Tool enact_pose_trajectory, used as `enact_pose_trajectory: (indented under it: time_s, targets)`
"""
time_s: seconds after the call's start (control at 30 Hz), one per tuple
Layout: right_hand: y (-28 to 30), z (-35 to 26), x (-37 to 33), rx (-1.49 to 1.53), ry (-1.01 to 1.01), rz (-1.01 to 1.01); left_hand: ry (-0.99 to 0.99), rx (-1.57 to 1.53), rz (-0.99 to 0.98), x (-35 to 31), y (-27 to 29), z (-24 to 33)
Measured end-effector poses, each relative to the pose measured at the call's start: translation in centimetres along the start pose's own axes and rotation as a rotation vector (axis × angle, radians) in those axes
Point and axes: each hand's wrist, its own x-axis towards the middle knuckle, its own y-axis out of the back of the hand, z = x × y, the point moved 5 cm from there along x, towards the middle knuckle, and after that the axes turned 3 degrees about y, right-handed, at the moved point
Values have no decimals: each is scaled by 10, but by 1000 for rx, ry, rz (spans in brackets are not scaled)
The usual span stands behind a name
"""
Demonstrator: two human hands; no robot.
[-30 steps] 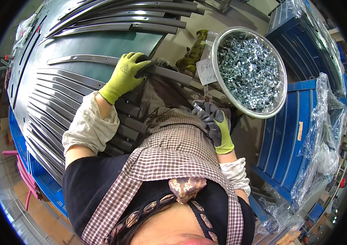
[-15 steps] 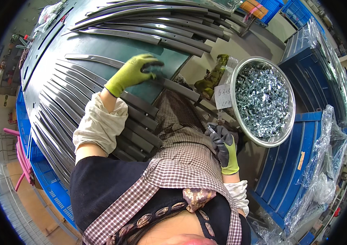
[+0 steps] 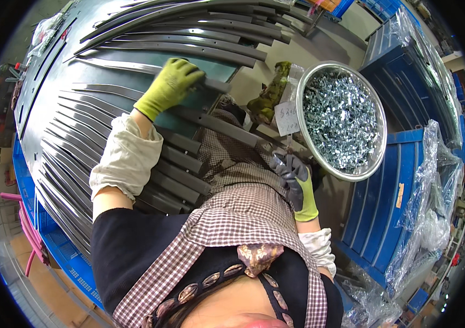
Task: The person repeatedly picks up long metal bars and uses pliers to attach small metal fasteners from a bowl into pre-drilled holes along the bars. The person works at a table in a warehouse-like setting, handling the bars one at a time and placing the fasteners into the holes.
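Smooth, glossy strips [image 3: 221, 128]; shiny metal pieces [image 3: 344, 117].

Strip [image 3: 217, 85], one: long, narrow, dark grey, glossy; laid flat across the desk [image 3: 101, 76], held near one end by the left hand [image 3: 171, 86]. Clip [image 3: 279, 158], one: small, shiny metal, partly hidden; pinched in the right hand [image 3: 298, 186].

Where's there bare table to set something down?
A green band of table between the far strips and the strip in the left hand; also a shiny patch left of the near strips. Crowded: those near strips, packed side by side, and the filled bowl.
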Motion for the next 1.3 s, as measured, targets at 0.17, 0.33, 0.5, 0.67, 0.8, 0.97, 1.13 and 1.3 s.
enact_pose_trajectory:
  time_s: [0.17, 0.33, 0.5, 0.67, 0.8, 0.97, 1.13, 1.3]
  targets:
    - [-8, -8, 2, -36, -13, 75, -86, -217, -145, 30, -14, 64]
    - [2, -1, -6, 2, -6, 58, -79, -259, -40, 40, -25, 64]
    - [9, 3, -8, -23, 65, 23, -96, -220, 76, 29, -19, 69]
    - [4, 5, -8, -16, 58, 21, -65, -42, 62, 33, 9, 82]
    - [5, 5, -8, -69, 43, 11, 33, -40, -59, 44, -14, 73]
    - [4, 1, -13, -35, 45, 16, 90, -49, -20, 53, -29, 56]
    - [9, 5, -13, -107, 24, 13, 189, -35, -7, 53, -47, 46]
    - [-8, -11, -15, -115, 31, 73, 153, -244, 43, 38, -35, 52]
